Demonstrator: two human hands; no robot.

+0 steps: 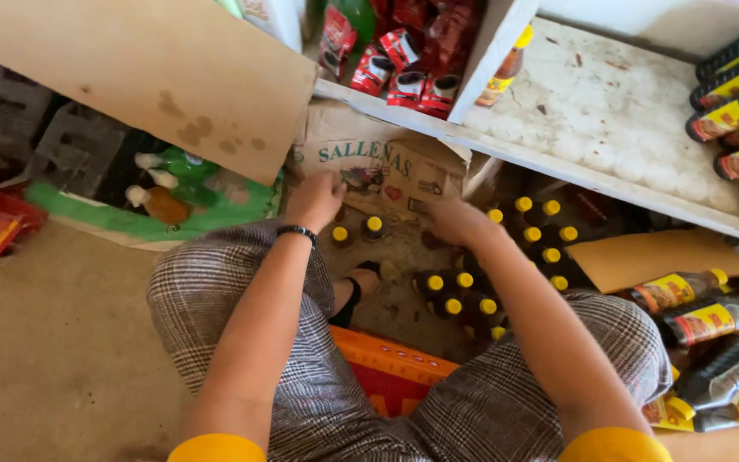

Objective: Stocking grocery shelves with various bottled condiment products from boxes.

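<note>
head view: the person squats on the floor, knees in plaid trousers, over an orange crate set between the feet. both arms reach forward under a white shelf.

the left hand lies on the near edge of a torn brown carton that leans under the shelf lip; the fingers curl over the cardboard, but whether they pinch it or only press on it cannot be told. a black band sits on that wrist. the right hand is down at the carton's lower right corner, fingers bent and hidden from above, so its grip cannot be told either. it is just beside the nearest yellow caps.

dark bottles with yellow caps stand upright in a loose cluster on the floor below the shelf, packed close, likely so they keep each other from tipping. more of the same bottles lie on their sides at the right, and others lie in a row on the shelf. red packets fill a compartment above the carton. a big cardboard sheet hangs over the upper left.
</note>
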